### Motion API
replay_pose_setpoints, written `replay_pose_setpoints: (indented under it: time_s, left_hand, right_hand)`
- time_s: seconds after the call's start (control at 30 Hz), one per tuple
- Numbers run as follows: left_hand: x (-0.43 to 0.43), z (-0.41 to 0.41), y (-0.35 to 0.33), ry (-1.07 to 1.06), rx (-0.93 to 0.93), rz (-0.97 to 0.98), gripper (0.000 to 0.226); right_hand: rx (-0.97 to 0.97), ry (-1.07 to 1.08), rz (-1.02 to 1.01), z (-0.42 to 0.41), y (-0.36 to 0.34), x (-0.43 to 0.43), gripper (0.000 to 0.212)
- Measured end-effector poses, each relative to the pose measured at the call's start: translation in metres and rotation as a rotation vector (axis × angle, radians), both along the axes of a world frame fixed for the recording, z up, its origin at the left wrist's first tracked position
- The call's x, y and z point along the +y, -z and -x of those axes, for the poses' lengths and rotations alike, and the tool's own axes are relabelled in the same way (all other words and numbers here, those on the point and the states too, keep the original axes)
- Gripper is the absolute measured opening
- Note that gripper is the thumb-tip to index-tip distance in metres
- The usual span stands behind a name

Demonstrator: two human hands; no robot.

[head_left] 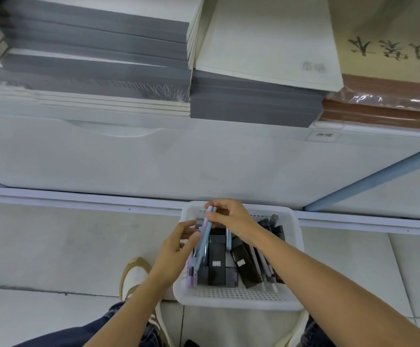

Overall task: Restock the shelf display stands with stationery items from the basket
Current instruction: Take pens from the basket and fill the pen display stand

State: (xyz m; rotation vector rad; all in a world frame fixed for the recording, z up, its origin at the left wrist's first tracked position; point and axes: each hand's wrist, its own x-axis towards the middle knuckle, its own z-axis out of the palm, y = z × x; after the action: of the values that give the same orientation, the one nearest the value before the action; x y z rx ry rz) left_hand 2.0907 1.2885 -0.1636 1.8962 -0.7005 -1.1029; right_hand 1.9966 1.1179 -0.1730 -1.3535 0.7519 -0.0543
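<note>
Risk assessment: The bundle of pastel pens (205, 242) is secured only at its upper ends. Its lower ends sit low in the white basket (229, 300), beside the dark boxes (217, 256). If the bundle is lifted on that top pinch alone, the shafts can fan apart and one may slip free, either back among the stock or over the low rim onto the tiled floor. The lower tips may also catch on a box edge and be dragged askew. The loose pens (264, 269) lie slanted on the right side of the basket and could be disturbed by a forearm passing over them. No display stand is visible, only notebook stacks (254, 101) on the shelf above, so the destination cannot be confirmed from here.

Hands: The right hand (231, 216) is over the far side of the basket. Its thumb and fingertips are pressed together, pinching the tops of the blue and lilac pens. The left hand (176, 249) is at the basket's left edge, its fingers loosely bent and their tips against the middle of the shafts. Whether it actually closes round the pens cannot be determined.

Location of stock: The basket rests on the floor at the foot of the shelving, just beside the person's shoe (133, 274). It is well filled.
</note>
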Motion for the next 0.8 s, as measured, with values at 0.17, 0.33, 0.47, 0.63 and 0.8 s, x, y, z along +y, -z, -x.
replay_pose_setpoints:
  time_s: [0.17,0.33,0.47,0.63,0.8]
  left_hand:
    - [0.001,-0.009,-0.006,-0.005,0.307,-0.013,0.028]
    - [0.015,-0.021,0.007,-0.315,0.309,-0.071,0.019]
    - [0.018,-0.019,0.015,-0.383,0.379,-0.133,0.02]
    - [0.02,-0.016,0.018,-0.351,0.399,-0.16,0.025]
    - [0.02,-0.014,0.019,-0.297,0.305,-0.132,0.025]
  right_hand:
    - [-0.055,-0.069,0.048,-0.018,-0.003,0.019,0.019]
    - [0.195,-0.077,0.367,-0.008,0.027,0.033,0.035]
    - [0.41,-0.385,0.706,-0.007,0.05,0.043,0.041]
    - [0.412,-0.382,0.785,-0.008,0.059,0.045,0.043]
    - [0.39,-0.407,0.81,-0.013,0.064,0.053,0.043]
